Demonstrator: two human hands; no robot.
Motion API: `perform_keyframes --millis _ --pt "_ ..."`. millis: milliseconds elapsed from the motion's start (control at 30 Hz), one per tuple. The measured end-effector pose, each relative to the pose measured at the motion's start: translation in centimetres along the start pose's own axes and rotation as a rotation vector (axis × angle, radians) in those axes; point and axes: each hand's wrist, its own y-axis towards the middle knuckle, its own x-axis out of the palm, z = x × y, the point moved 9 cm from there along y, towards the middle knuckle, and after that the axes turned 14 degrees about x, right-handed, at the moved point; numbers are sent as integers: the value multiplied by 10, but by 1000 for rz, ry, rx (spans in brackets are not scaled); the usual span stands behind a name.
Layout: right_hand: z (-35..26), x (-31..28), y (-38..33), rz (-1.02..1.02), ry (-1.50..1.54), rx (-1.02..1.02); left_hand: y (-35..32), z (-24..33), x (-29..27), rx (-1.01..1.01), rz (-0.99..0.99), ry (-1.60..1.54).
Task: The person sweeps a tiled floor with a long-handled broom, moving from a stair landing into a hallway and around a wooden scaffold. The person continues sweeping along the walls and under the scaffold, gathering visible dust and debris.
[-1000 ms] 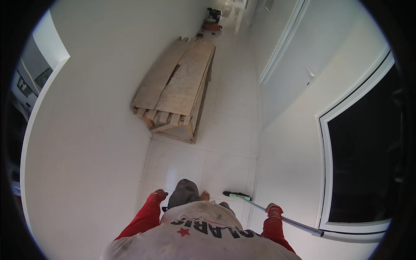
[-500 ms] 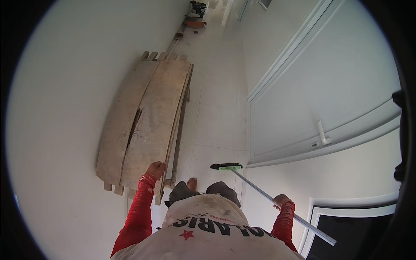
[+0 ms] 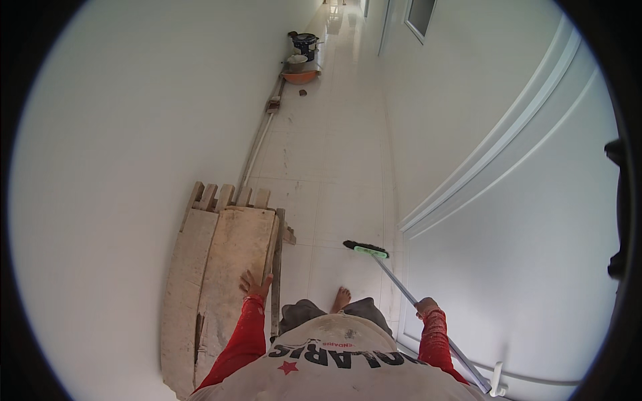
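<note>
My right hand (image 3: 428,308) is wrapped round the grey handle of a broom (image 3: 399,284). The broom's green head with dark bristles hangs over or rests on the tiles ahead of me; I cannot tell which. My left hand (image 3: 255,286), fingers spread, lies on the top of a worn wooden platform (image 3: 235,250) near its right edge. That platform is made of wide boards over several cross pieces whose ends stick out at the far side. A dark split shows between two boards. My bare foot (image 3: 342,298) is on the floor.
Along the left wall lie a long pole (image 3: 259,148) and a small brush head (image 3: 273,105). Farther off stand an orange basin (image 3: 301,77) and a black bucket (image 3: 305,44). A white door (image 3: 508,267) with a lever handle is on the right. Pale tiled floor (image 3: 334,200) runs down the corridor.
I have moved forward along the platform, so it sits lower in view. My left hand has gone from gripping its edge to lying spread on its top. The broom has come along in my right hand.
</note>
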Motion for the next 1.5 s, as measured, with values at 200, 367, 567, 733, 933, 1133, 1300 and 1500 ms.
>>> perform_keyframes --millis 200,367,567,733,933,1133,1300,1500 --pt "-179 -212 9 93 -132 14 35 -19 30 -157 -326 225" --pt "-295 -304 69 92 -53 111 139 31 17 -192 -552 405" --pt "-393 -288 152 -51 -312 168 349 189 -48 -180 -701 221" --pt "-489 -312 211 -239 -318 133 589 400 -104 -91 -610 -73" --pt "-665 -455 371 -97 -397 54 815 700 -175 453 102 -720" --pt "-908 -731 426 11 -780 -157 830 772 -111 70 -352 -306" --pt "-1076 -979 354 270 -496 -212 920 814 -76 0 -612 80" --pt "-1192 -1037 375 62 20 83 1158 999 -71 115 -656 137"
